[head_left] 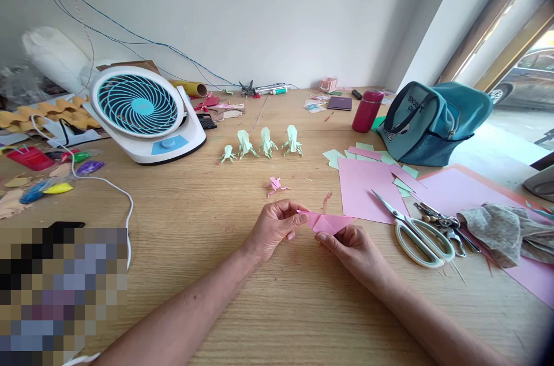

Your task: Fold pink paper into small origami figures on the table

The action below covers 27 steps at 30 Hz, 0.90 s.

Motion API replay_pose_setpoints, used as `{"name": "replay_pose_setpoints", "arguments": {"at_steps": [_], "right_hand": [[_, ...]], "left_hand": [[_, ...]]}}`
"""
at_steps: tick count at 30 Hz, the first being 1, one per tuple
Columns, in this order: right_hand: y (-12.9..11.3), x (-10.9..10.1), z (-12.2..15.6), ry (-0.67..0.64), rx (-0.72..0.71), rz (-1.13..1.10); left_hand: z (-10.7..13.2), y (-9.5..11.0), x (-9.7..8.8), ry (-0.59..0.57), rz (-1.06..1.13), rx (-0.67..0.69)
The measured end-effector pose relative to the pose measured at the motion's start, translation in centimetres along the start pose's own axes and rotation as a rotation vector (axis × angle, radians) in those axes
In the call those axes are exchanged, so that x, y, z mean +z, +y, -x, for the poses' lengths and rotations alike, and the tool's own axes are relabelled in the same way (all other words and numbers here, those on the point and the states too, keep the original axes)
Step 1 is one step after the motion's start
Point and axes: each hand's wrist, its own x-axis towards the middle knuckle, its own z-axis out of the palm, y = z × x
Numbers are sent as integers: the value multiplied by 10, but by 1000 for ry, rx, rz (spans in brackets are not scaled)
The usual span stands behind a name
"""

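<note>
A folded pink paper [328, 220] is held just above the wooden table [194, 204] between both hands. My left hand [274, 229] pinches its left tip with curled fingers. Its right lower edge sits in the fingertips of my right hand [352, 246]. A small pink origami figure [274, 185] lies on the table just beyond my hands. Further back stand several pale green origami figures [263, 144] in a row.
Pink sheets [361, 190] and green paper squares [335, 156] lie right of my hands, with scissors [415, 233], keys and a grey cloth [504, 230]. A white and teal fan [145, 112] stands back left, a red bottle [367, 111] and a teal bag [428, 120] back right.
</note>
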Motion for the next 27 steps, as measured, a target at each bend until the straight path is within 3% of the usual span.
{"name": "replay_pose_setpoints", "arguments": {"at_steps": [11,21,27], "right_hand": [[-7,1,0,23,19,8],[-1,0,0,84,13,-17],[-3,-1,0,88,37,-45]], "left_hand": [[0,0,1,98,-57,35],[1,-1,1,87,-108,55],[1,0,-3,15,-215,146]]}}
